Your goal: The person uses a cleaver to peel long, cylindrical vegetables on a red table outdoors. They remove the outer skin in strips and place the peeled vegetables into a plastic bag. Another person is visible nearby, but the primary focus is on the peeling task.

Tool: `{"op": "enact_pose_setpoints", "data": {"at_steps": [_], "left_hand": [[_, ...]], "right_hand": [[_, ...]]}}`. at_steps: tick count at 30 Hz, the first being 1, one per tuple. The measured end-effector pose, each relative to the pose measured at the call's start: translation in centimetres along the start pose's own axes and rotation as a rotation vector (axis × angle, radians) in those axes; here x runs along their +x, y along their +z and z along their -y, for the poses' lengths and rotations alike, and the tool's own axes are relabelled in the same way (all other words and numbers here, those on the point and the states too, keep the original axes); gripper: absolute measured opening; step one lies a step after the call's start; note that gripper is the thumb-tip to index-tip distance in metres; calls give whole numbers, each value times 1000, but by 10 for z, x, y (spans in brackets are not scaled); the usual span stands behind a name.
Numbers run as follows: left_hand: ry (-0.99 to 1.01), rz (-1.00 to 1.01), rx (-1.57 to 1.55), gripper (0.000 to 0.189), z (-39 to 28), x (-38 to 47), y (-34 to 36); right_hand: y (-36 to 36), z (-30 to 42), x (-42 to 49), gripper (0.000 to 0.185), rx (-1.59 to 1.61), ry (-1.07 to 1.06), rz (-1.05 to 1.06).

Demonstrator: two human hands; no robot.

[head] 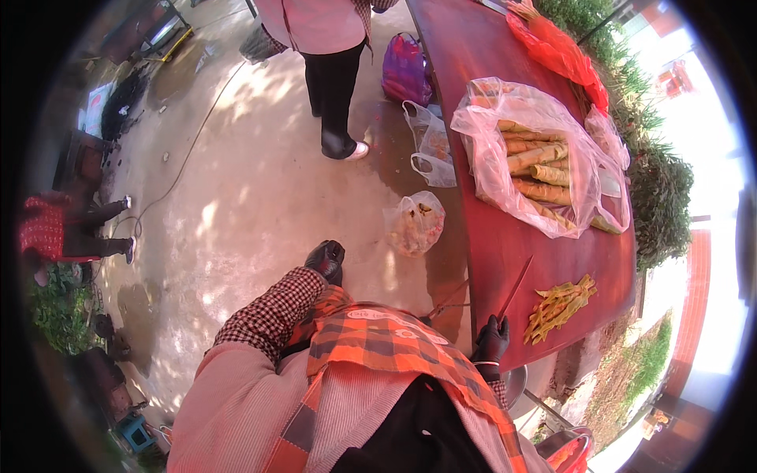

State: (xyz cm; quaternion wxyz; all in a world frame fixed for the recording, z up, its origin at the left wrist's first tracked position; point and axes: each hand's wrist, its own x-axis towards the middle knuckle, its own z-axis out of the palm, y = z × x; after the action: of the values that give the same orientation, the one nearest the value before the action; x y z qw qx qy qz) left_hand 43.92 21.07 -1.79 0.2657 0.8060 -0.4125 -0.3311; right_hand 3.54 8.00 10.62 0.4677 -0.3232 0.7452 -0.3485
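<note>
In a black glove, my right hand [492,340] grips a knife [516,288] at the near-left edge of the dark red table [502,260]. The blade points away from me over the tabletop. Just right of it lies a small heap of yellow-brown vegetable strips [560,308]. Farther up the table, a clear plastic bag [473,127] gapes around several long yellow-brown stalks or rolls [538,159]. My left hand [325,260], also black-gloved, is curled in front of my checked apron [378,328], away from the table; nothing shows in it.
A tied clear bag [417,224], white plastic bags [432,145] and a purple bag [407,71] stand on the concrete floor. A red plastic bag [559,56] lies at the table's far end. One person [334,88] stands ahead; another [65,227] is at left. A cable [195,145] crosses the floor.
</note>
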Motion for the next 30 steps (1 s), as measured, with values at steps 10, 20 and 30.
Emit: {"op": "enact_pose_setpoints", "data": {"at_steps": [10, 20, 30], "left_hand": [[74, -4, 33, 17, 16, 157, -66], [192, 284, 191, 19, -7, 341, -110], [32, 395, 35, 20, 39, 445, -119]], "right_hand": [[53, -54, 76, 31, -184, -303, -288], [105, -39, 166, 67, -604, -226, -230], [273, 30, 44, 17, -1094, -196, 116]]}}
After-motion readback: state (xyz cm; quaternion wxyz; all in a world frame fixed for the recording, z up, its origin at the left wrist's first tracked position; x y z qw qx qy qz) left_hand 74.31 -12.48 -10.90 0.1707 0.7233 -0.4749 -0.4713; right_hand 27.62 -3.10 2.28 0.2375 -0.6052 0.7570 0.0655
